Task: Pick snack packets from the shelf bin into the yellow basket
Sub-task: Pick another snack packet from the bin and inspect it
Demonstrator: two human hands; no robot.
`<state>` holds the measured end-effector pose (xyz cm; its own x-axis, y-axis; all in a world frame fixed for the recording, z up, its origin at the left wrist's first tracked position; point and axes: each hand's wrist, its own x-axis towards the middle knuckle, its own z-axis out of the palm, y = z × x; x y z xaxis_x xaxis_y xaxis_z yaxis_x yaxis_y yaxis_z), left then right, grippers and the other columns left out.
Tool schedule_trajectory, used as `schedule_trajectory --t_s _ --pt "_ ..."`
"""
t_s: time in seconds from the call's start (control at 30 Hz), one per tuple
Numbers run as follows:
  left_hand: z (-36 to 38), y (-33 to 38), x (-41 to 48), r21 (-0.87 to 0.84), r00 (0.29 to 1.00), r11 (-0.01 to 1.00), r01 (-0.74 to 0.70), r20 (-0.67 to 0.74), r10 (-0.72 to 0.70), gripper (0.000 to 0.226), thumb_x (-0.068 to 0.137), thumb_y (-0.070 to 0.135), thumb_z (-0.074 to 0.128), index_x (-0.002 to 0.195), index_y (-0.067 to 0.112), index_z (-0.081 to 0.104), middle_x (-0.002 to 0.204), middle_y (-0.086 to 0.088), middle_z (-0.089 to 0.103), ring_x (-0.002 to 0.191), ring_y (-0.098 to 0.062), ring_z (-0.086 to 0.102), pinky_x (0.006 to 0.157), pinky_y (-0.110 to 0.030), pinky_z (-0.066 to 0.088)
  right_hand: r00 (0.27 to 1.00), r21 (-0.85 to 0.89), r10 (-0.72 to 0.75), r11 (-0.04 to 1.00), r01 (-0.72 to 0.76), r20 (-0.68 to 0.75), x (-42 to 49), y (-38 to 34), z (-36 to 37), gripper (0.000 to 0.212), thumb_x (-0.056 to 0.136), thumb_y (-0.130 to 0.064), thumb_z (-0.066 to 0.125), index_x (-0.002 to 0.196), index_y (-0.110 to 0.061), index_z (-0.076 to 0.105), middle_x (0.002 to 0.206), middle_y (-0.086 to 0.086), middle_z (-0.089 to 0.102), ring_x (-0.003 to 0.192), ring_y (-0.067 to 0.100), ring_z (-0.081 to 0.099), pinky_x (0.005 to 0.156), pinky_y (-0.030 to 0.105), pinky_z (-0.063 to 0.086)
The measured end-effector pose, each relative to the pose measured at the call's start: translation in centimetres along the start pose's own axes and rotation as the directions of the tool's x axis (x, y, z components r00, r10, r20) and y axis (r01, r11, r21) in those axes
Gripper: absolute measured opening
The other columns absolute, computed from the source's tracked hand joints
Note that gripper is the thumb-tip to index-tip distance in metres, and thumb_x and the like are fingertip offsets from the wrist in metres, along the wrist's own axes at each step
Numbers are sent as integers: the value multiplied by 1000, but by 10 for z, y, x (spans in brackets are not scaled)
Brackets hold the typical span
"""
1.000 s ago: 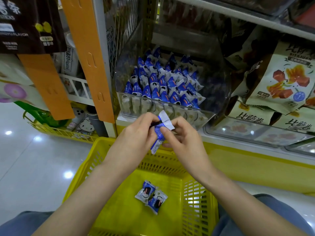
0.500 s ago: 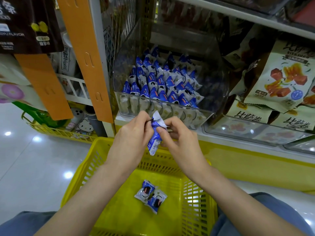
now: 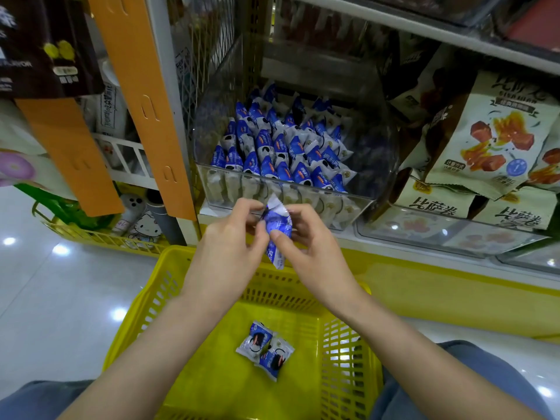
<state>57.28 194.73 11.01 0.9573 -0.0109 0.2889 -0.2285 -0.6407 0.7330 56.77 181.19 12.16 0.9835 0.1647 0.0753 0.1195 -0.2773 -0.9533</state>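
Shelf bin (image 3: 357, 204) brims with blue packets; before it, left hand (image 3: 230, 250) and right hand (image 3: 312, 253) both pinch one packet (image 3: 277, 230) above the basket (image 3: 145, 316).

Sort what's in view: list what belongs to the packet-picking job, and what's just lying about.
Job:
blue snack packet, pinched by left hand and right hand
clear shelf bin of like packets
yellow basket
two packets lying in it

Lying about:
beige snack bags
orange hanging strips
dark hanging pouch
Hello Kitty item
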Motion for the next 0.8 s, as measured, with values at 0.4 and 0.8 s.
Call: schedule_trajectory --t_s 0.4,0.8 --pt "0 0 4 -244 983 957 158 132 -128 40 83 12 59 118 28 46 94 13 62 84 -1 60 72 -18 49 998 115 54 992 -52 -14 7 2 -2 18 92 -10 52 98 -27 52 96 -2 67 84 5 64 69 16 49" --pt "-6 10 3 -579 932 752 315 339 -129 29 89 10 54 111 27 48 107 13 61 98 1 58 80 -15 46 998 -87 -42 995 39 -35 6 7 -7 26 84 -23 65 105 -32 54 103 -15 62 94 -1 60 81 19 49"
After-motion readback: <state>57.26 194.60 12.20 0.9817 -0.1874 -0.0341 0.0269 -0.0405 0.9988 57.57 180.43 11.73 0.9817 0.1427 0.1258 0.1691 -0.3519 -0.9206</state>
